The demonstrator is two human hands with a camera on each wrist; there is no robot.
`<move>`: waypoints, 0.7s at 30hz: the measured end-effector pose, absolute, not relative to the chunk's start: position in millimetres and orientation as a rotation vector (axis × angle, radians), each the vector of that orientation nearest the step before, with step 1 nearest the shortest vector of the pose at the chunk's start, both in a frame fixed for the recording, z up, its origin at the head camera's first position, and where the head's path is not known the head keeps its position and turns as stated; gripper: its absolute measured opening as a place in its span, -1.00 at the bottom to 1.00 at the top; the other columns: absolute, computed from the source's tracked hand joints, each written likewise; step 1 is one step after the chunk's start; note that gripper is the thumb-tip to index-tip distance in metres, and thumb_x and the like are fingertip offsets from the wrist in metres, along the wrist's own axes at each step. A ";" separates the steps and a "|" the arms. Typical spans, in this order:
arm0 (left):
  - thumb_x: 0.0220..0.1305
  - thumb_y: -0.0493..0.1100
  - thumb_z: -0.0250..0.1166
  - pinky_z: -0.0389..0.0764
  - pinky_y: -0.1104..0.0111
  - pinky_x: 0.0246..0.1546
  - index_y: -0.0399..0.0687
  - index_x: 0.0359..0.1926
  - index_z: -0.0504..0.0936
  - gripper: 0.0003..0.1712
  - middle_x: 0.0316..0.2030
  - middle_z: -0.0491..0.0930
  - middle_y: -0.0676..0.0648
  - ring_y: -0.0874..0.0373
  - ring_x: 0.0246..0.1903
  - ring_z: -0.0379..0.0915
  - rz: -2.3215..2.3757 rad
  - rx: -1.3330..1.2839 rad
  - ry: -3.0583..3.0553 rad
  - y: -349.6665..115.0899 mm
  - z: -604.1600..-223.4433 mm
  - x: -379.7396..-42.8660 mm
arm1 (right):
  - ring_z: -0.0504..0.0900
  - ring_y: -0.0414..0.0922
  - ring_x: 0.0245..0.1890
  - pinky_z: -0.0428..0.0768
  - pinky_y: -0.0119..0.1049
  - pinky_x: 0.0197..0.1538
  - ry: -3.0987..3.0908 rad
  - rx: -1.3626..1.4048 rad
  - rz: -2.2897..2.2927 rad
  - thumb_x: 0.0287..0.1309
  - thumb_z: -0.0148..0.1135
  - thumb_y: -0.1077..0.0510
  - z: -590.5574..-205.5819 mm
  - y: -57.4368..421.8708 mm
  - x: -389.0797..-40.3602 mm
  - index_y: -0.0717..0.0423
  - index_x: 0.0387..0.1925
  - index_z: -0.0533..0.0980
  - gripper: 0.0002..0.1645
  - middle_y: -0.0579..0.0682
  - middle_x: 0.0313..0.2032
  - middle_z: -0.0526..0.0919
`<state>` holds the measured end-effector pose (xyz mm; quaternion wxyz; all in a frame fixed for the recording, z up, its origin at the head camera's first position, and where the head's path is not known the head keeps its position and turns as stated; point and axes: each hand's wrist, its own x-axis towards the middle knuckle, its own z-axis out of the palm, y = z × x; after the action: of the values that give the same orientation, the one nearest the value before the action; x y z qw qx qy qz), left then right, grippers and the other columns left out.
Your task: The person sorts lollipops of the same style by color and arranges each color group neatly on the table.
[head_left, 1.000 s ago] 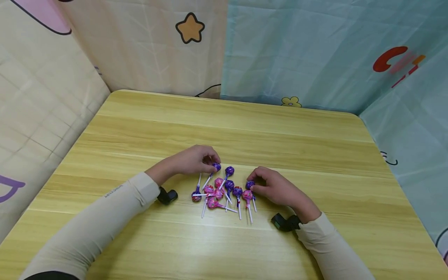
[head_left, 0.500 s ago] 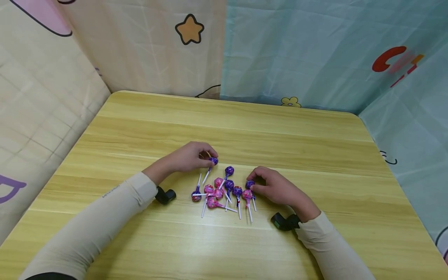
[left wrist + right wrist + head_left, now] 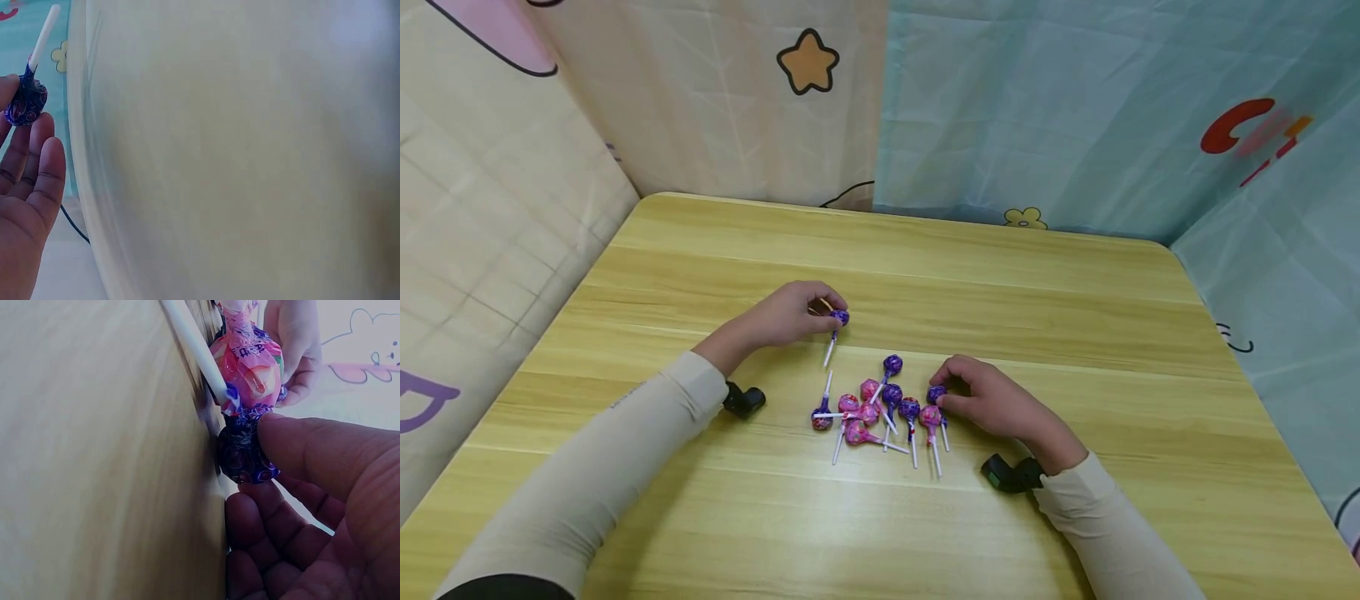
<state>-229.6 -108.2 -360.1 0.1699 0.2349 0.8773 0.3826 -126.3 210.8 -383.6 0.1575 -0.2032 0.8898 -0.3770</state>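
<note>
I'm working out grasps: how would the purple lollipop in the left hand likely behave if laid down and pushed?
The purple lollipop in the left hand would probably roll or swivel, given its round head. Its shiny wrapper may be slightly slippery. The straight stick suggests it stays stiff rather than floppy.

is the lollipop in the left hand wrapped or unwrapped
Wrapped: the lollipop has a shiny purple wrapper that bunches around its white stick.

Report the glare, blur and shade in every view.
Head: soft pale glare on the near tabletop. Left wrist: tabletop blurred, darkening toward the right edge; pinched purple lollipop clearer. Right wrist: tabletop blurred, right hand dimly lit.
</note>
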 end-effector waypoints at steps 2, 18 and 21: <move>0.35 -0.22 0.30 0.54 0.25 -0.16 -0.20 0.06 0.60 -0.71 -0.12 0.62 -0.10 0.04 -0.12 0.52 1.098 0.652 2.504 -112.6 -359.3 -233.4 | 0.51 -0.11 -0.10 0.48 -0.07 0.05 2.544 -0.583 -1.078 0.31 0.24 0.24 -383.4 210.7 -126.6 0.03 -0.13 0.56 -0.87 -0.10 -0.13 0.59; 0.39 -0.15 0.28 0.48 0.18 -0.03 -0.16 0.09 0.58 -0.68 -0.01 0.62 -0.13 0.00 -0.01 0.50 1.231 0.454 2.525 -149.6 -355.3 -275.6 | 0.51 -0.11 -0.11 0.48 -0.08 0.04 2.534 -0.579 -1.082 0.30 0.26 0.24 -385.2 211.1 -128.8 0.03 -0.14 0.55 -0.88 -0.10 -0.14 0.59; 0.40 -0.15 0.27 0.48 0.20 -0.03 -0.18 0.10 0.58 -0.68 -0.01 0.63 -0.15 0.01 0.00 0.52 1.223 0.436 2.547 -153.0 -353.6 -280.4 | 0.50 -0.10 -0.11 0.47 -0.08 0.04 2.531 -0.587 -1.079 0.31 0.25 0.24 -385.2 211.1 -128.6 0.03 -0.14 0.55 -0.88 -0.10 -0.13 0.58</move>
<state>-280.4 -153.0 -353.6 0.1408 0.1511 0.8821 0.4234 -128.6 211.1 -385.2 0.1633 -0.2059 0.8875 -0.3785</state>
